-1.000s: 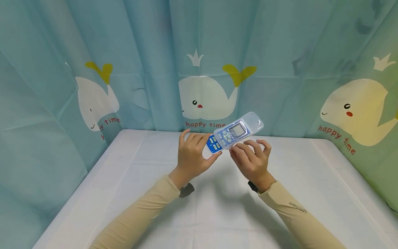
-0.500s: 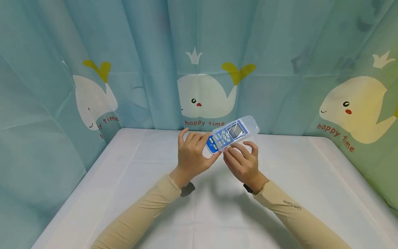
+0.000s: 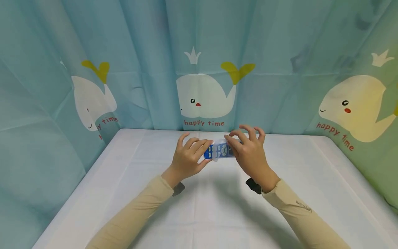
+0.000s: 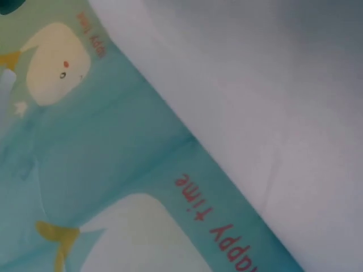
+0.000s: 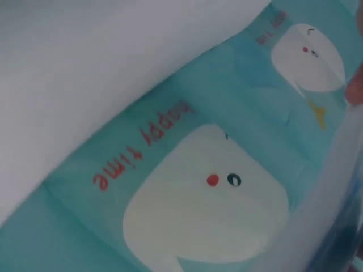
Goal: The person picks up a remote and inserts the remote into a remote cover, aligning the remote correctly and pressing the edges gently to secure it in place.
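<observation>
Blue remote point(image 3: 209, 152) is up in the air between the two hands, over the far part of the table, lying roughly level left to right. Its left end is bare; the rest sits inside a translucent sleeve point(image 3: 216, 156), whose mouth edge crosses the keypad. Dark screen partly visible next to the right hand, far end hidden behind it.

Left hand point(image 3: 186, 156): pinching the remote's bare end, thumb below, fingers above, narrow grip. Right hand point(image 3: 251, 154): fingertips pinching at the sleeve's upper edge, other fingers raised, bent and spread. Right thumb placement hard to make out. Right wrist view catches a fingertip point(image 5: 355, 86) on the sleeve at the frame's right side, blurred.

Writing: light buttons on the remote carry marks too small to read. "happy time" point(image 3: 204, 123) in red under the middle whale point(image 3: 206, 97) on the curtain point(image 3: 149, 48); same words under the right whale point(image 3: 352, 103), part cut by a fold at the left whale point(image 3: 91, 98). Right forearm fabric point(image 3: 303, 218) has dark upside-down lettering, seems to start "Le", rest unclear.

Both arms in beige, dark piece at each wrist. Table point(image 3: 192, 214) under a white cloth, arm shadows on it.
</observation>
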`<state>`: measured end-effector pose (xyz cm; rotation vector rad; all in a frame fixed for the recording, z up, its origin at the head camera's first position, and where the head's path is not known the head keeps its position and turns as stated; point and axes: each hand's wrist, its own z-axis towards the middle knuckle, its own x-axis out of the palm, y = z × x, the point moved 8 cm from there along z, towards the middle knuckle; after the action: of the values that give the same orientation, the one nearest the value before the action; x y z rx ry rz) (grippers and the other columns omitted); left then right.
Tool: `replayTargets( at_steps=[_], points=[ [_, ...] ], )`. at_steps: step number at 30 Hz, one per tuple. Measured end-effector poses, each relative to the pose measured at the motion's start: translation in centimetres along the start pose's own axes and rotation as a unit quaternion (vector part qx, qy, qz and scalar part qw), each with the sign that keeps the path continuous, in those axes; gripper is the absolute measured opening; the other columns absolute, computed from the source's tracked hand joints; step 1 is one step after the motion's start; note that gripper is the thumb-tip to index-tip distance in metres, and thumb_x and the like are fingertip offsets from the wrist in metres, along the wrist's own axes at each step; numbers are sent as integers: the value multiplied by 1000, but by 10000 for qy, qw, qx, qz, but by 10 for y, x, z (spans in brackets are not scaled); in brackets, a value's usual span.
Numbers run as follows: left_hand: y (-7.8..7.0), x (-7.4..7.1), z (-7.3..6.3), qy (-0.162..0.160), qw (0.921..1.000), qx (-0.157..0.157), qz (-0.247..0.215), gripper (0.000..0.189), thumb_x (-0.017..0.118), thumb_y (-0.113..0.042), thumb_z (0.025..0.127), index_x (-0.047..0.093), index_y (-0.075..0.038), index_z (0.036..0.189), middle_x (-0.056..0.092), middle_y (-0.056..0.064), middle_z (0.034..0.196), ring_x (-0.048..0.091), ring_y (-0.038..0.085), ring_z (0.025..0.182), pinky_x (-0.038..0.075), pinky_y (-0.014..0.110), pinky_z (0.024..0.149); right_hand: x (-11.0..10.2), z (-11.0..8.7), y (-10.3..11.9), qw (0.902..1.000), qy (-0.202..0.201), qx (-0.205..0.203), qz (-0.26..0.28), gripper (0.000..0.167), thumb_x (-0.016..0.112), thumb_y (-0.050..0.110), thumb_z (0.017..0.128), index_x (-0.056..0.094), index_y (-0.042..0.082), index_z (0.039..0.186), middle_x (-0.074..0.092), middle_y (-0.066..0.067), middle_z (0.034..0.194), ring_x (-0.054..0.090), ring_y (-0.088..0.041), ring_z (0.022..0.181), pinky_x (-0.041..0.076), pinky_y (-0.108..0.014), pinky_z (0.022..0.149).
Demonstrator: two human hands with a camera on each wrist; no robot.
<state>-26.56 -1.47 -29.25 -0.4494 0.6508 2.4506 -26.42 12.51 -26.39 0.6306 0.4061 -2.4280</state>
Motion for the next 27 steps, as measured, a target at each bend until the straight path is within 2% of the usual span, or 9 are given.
replayTargets(
  at_steps=[4,8,13,16,19,21,23,25,27],
  points=[
    [-5,0,-3,128,9994,271,-173,58,84,-42,63,69,-12,110,71,-1,99,59,17,89,42,47,97,5,-1,0,9987,295,45,403,17,77,-1,71,74,8,85,69,-6,80,56,-31,98,28,-62,90],
    [-11,1,-2,311,9969,501,-531,59,83,-42,64,68,-8,110,69,0,98,59,16,91,41,44,99,7,-2,3,9957,285,29,881,11,73,-4,72,73,5,79,69,-7,77,58,-28,95,29,-61,90],
    [-14,1,-3,270,9967,493,-579,59,83,-45,63,69,-8,107,69,0,94,59,15,89,41,44,99,9,-2,6,9928,244,-11,1173,12,71,-6,73,72,4,79,69,-7,77,60,-28,95,30,-61,90],
    [-11,0,-2,116,9983,203,-529,60,84,-47,59,70,-9,104,70,0,91,60,15,86,42,46,96,9,-3,5,9939,245,88,1073,16,71,-5,75,72,3,88,68,-9,85,56,-32,103,28,-61,90],
    [-3,-2,1,-41,9975,-351,-613,59,85,-46,59,70,-9,103,70,1,90,61,16,84,42,48,95,3,-7,5,9967,-62,79,802,20,69,3,80,69,2,100,64,-14,96,51,-36,108,25,-60,90],
    [4,-4,3,-140,9945,-761,-708,58,86,-44,59,69,-8,102,71,2,90,61,17,84,42,50,96,-3,-12,9,9973,-441,-140,564,17,63,12,87,68,1,99,62,-17,97,50,-37,105,25,-59,88],
    [11,-6,5,-197,9908,-1101,-763,59,87,-42,58,69,-7,101,71,4,91,61,19,85,41,51,97,-7,-19,14,9956,-769,-422,333,22,56,20,92,66,0,93,60,-17,93,51,-36,100,26,-57,86],
    [15,-7,7,-194,9880,-1302,-813,60,88,-41,57,69,-7,102,71,5,93,62,20,86,39,52,99,-7,-24,18,9926,-995,-693,110,31,50,26,96,65,1,85,60,-16,86,52,-35,95,27,-55,84],
    [16,-6,8,-141,9873,-1348,-832,60,88,-42,57,68,-7,103,71,5,94,62,20,88,39,52,99,-4,-26,22,9907,-1034,-883,-66,32,49,27,97,65,2,85,61,-14,84,53,-33,93,27,-54,85]
  ],
)
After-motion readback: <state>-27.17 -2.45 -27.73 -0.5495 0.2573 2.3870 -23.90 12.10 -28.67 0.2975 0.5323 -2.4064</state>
